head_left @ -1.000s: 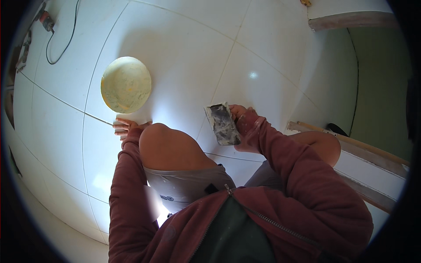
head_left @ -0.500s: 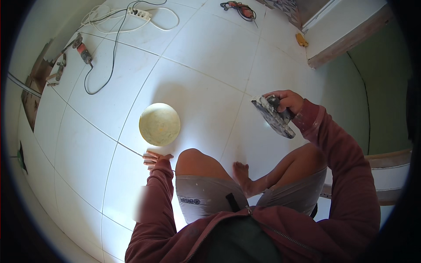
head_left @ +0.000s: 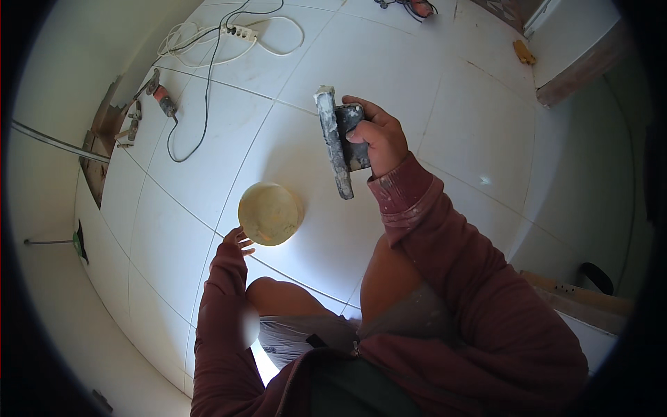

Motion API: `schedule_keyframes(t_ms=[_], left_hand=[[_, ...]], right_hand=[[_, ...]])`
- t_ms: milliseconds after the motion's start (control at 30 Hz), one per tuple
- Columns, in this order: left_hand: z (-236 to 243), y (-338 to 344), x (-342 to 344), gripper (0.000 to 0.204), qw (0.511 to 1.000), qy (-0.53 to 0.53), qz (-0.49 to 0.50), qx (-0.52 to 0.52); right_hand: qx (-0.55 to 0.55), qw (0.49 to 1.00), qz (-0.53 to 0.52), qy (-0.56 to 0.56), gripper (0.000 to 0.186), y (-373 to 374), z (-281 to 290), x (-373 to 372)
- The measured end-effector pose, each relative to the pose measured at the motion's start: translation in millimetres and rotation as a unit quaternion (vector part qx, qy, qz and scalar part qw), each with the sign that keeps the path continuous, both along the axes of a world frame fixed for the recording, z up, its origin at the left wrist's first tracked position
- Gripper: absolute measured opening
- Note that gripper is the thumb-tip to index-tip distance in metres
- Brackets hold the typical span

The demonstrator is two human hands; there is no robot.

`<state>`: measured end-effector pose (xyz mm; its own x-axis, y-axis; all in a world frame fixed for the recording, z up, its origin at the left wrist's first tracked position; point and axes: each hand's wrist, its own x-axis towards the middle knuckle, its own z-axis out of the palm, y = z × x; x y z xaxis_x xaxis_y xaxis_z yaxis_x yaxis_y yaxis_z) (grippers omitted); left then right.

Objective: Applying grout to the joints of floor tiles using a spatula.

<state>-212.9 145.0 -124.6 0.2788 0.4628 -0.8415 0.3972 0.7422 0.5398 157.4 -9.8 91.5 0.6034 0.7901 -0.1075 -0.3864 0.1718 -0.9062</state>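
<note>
Float point(head_left: 333, 146), probably light and stiff, hangs right of the bucket point(head_left: 298, 208), your right hand point(head_left: 383, 142) wrapped round its handle point(head_left: 358, 157), the surest hold, your left hand point(head_left: 240, 240) loosely spread beside the bucket.

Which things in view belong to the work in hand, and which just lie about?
In use, it seems:
smeared float, gripped by the right hand
round yellowish tub, left hand at its rim

Just lying about:
angle grinder
white power strip
orange corded tool

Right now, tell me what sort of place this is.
Probably a room under renovation: a red-and-black corded power tool, a white rectangular power strip and a flat, black, paste-smeared float.
</note>
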Motion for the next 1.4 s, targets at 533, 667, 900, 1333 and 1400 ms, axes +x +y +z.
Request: schedule_keyframes(t_ms=[533, 667, 900, 1333, 1400], left_hand=[[-7, 0, -35, 0.043, 0.957, 0.226, -0.022, 0.181], [-37, -5, -34, 0.049, 0.989, 0.069, 0.089, 0.097], [-94, 75, -43, 0.039, 0.826, 0.081, -0.24, 0.503], [-74, 66, 24, 0.081, 0.732, 0.204, -0.5, 0.415], [-79, 66, 30, 0.083, 0.716, 0.217, -0.517, 0.415]], right_hand=[[-0.217, 0.965, 0.123, 0.081, 0.029, 143, -123, -117], [-0.189, 0.965, 0.174, -0.054, 0.025, 154, -149, -122], [-0.237, 0.951, 0.114, -0.163, 0.028, 100, -113, -36], [-0.28, 0.919, -0.228, -0.157, 0.043, -119, 81, -137], [-0.336, 0.879, -0.272, -0.201, 0.045, -126, 100, -171]])
